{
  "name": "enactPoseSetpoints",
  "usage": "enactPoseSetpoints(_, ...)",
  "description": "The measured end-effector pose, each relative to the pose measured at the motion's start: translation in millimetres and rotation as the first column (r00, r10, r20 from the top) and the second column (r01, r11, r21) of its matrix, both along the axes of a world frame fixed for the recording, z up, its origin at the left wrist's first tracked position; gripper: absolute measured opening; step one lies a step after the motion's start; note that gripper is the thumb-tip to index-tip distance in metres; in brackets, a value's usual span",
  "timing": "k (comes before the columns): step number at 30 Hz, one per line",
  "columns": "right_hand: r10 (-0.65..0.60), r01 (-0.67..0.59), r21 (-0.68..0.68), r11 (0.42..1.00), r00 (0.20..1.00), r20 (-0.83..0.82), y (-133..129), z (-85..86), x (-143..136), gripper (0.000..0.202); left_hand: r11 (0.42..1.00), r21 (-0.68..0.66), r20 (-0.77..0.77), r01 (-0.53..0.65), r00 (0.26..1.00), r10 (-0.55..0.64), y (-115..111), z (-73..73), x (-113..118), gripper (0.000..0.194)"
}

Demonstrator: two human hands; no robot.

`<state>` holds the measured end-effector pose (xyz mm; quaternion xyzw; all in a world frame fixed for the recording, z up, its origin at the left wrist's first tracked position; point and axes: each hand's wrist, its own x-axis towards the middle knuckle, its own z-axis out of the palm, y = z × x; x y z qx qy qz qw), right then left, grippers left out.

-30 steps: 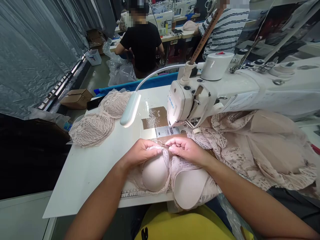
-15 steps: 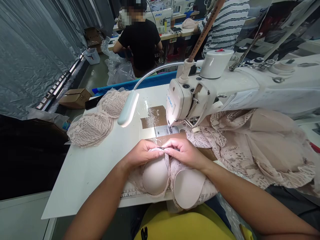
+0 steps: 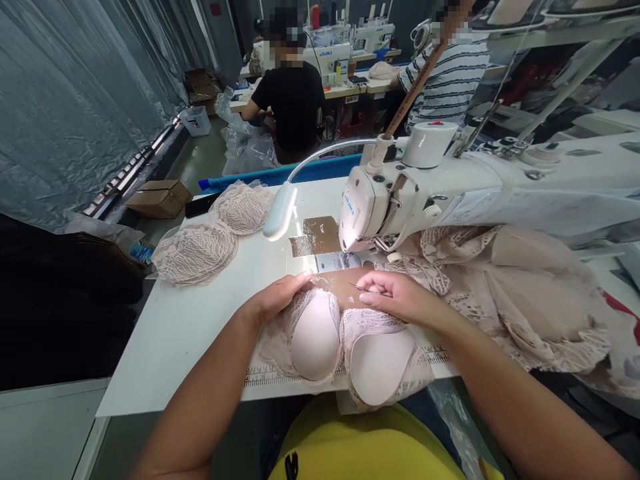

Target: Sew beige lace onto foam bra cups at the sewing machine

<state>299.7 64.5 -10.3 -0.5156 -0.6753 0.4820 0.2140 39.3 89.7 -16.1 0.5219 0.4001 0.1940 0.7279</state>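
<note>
A beige lace bra [image 3: 316,337] with smooth padded cups lies at the table's front edge, cup insides facing up. My left hand [image 3: 280,298] is at the upper left of the bra, closed on its lace edge; its fingertips are partly hidden. My right hand [image 3: 400,293] is just above the other cup, with fingers curled round a thin, pointed metal tool [image 3: 361,288], perhaps tweezers. The tool's tip points left, apart from the lace. Beyond both hands stands a white sewing machine [image 3: 367,207], its needle area lit.
More lace bra cups [image 3: 196,253] lie on the left of the white table [image 3: 210,327]. A lamp [image 3: 281,210] hangs over it. Lace garments [image 3: 535,293] are heaped at the right under the machine arm. A phone [image 3: 200,205] lies at the far edge. Two people sit beyond.
My hands, together at the top of the bra before, have moved apart. The right one has gone right with the pointed tool, and the bra lies flatter. The view has shifted slightly.
</note>
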Motion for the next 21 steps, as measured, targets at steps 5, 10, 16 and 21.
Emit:
enactPoseSetpoints(5, 0.006, -0.008, 0.028, 1.0, 0.999, 0.052, -15.6, 2.9, 13.9, 0.036, 0.987, 0.071, -0.027, 0.148, 0.989, -0.146, -1.8, 4.1, -3.1, 0.04)
enactPoseSetpoints(10, 0.055, -0.053, 0.063, 0.997, 0.998, -0.031, -18.8, -1.4, -5.0, 0.035, 0.972, 0.159, -0.051, 0.172, 0.985, -0.165, -8.6, 3.6, 6.9, 0.04)
enactPoseSetpoints(16, 0.081, -0.074, 0.049, 0.996, 0.986, -0.144, -10.5, -6.1, -29.1, 0.031, 0.977, 0.151, 0.034, 0.15, 0.987, -0.156, -10.0, -1.3, 11.3, 0.041)
enactPoseSetpoints(21, 0.112, -0.095, 0.114, 0.989, 0.982, -0.154, -6.0, -8.2, -36.9, 0.03, 0.98, 0.129, 0.046, 0.149, 0.987, -0.156, -7.8, -5.3, 11.3, 0.043)
